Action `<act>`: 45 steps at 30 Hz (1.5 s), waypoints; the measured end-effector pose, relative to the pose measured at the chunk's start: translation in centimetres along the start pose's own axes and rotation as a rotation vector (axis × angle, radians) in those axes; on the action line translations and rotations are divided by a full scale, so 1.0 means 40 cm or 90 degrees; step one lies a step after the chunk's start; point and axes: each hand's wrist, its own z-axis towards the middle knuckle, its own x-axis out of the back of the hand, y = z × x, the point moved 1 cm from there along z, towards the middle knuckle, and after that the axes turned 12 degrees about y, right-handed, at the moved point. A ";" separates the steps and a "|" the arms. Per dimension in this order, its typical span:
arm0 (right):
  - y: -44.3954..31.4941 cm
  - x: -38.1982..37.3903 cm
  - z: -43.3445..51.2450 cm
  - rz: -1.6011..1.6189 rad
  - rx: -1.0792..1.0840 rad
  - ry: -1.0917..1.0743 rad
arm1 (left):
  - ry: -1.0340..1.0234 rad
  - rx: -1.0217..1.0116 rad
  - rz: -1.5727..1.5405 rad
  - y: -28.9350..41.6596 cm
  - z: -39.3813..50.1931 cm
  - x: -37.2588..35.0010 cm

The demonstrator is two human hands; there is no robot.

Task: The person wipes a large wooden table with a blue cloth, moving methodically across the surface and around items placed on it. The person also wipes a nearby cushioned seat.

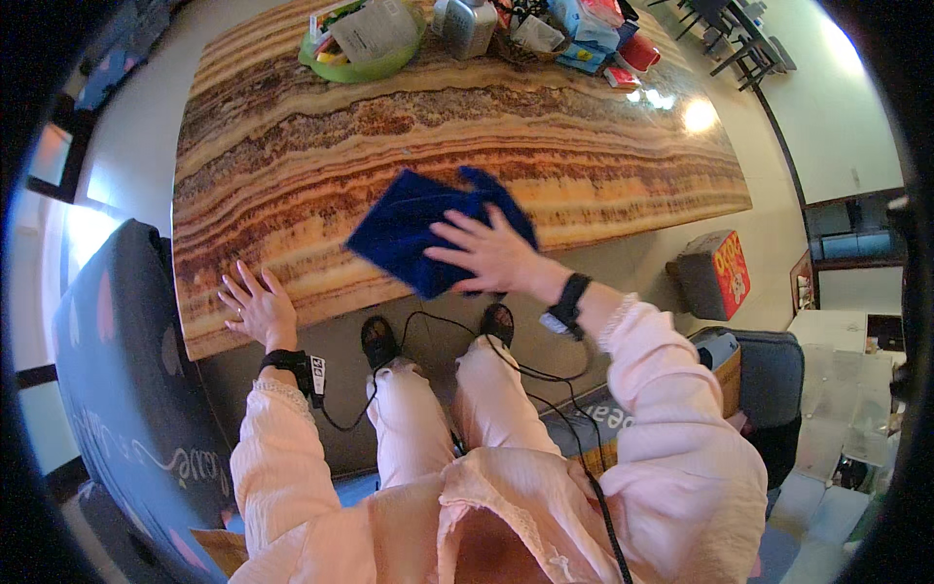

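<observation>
A dark blue cloth (408, 226) lies spread and partly folded near the front edge of the marbled table (306, 197). On top of it rests my right hand (489, 252), palm down with the fingers spread. Part of the cloth is hidden beneath that hand, and a corner reaches the table's edge. My left hand (257, 305) lies flat on the tabletop at the front left, fingers apart, with nothing in it. Each wrist wears a black strap carrying a small device with a cable.
Along the table's far side stand a green basket (365, 67) of items, a silver-grey container (467, 28) and several packets (584, 33). A patterned blue sofa (139, 379) borders the left. A red-faced box (719, 274) stands right. Black cables (540, 376) hang across my legs.
</observation>
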 end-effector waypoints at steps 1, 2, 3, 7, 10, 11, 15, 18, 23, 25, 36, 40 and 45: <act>0.051 0.023 -0.055 -0.014 0.023 -0.005 | -0.003 0.006 -0.004 -0.001 -0.002 0.000; 0.103 0.045 -0.106 -0.037 0.023 -0.038 | -0.011 0.013 -0.004 -0.001 0.000 0.000; 0.151 0.065 -0.153 -0.052 0.027 -0.052 | -0.030 0.014 0.001 -0.001 0.000 0.001; 0.273 0.113 -0.295 -0.131 -0.128 -0.209 | -0.027 0.019 0.000 0.001 0.001 0.002; 0.275 0.117 -0.322 -0.088 -0.133 -0.108 | -0.010 0.018 -0.015 0.002 -0.002 -0.002; 0.261 0.113 -0.318 -0.113 -0.148 -0.130 | -0.019 0.014 -0.009 0.001 -0.004 -0.004; 0.160 0.080 -0.214 -0.148 -0.105 -0.187 | -0.007 0.018 -0.016 0.006 -0.005 -0.008; 0.035 0.027 -0.060 -0.151 0.051 -0.101 | -0.008 0.024 -0.020 0.008 -0.001 -0.004; -0.147 -0.062 0.214 0.014 0.181 0.043 | 0.007 0.020 -0.018 0.009 -0.003 -0.002; -0.207 -0.091 0.315 0.075 0.168 0.097 | -0.005 0.022 -0.020 0.007 -0.003 -0.003; 0.227 -0.116 0.336 -0.111 -0.213 0.154 | -0.009 0.008 0.000 -0.009 -0.002 -0.015; 0.497 -0.036 0.059 -0.146 -0.473 0.105 | -0.007 0.006 -0.018 -0.011 -0.004 -0.014; 0.635 0.032 -0.322 -0.197 -0.880 0.132 | 0.013 0.001 -0.021 -0.011 -0.004 -0.016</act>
